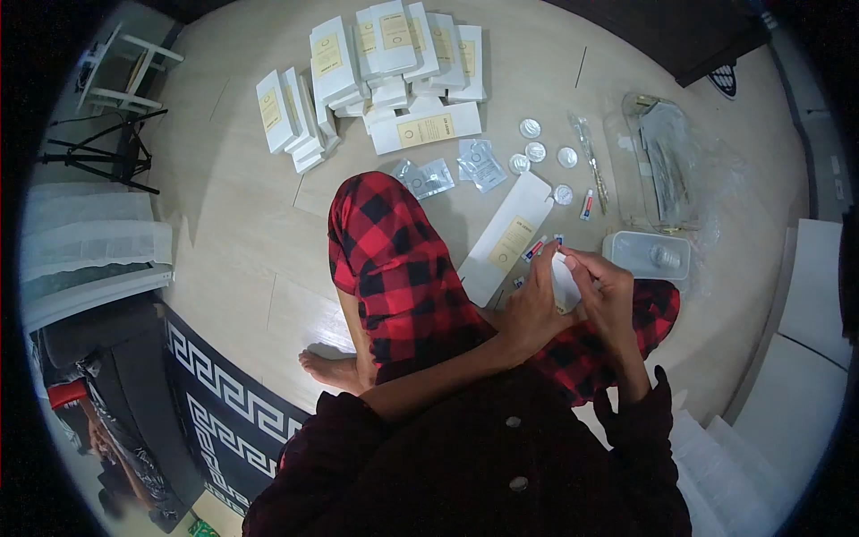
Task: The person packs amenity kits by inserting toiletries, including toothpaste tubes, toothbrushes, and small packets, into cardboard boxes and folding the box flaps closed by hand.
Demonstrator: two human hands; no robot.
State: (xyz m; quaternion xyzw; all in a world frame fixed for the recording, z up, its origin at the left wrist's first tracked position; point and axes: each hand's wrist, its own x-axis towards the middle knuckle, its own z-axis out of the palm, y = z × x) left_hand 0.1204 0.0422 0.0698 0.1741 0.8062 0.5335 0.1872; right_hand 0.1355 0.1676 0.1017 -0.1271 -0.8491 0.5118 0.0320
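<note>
1. A white item (565, 285) is held in both hands above the lap of a person seated on a pale floor (237, 215); its exact form cannot be told, as it is partly covered by fingers.
2. It is grasped along one side by the left hand (530, 309), with the fingers bent around it.
3. Its other side is gripped by the right hand (610, 285), the fingertips being brought together at its upper end.
4. Just beside the left hand, a long white box (512, 234) is laid on the floor with its yellowish label turned up.
5. Small red-and-blue tubes (586, 204) are scattered near that box, and round silver tins (567, 157) are spread farther forward.
6. Silver sachets (483, 166) are placed between the tins and the knee, which is clothed in red-and-black checked fabric (394, 242).
7. Labelled white boxes (394, 36) are piled beyond the sachets.
8. Beyond the right hand, a clear container (619, 259) is set near crumpled transparent plastic (716, 192).
</note>
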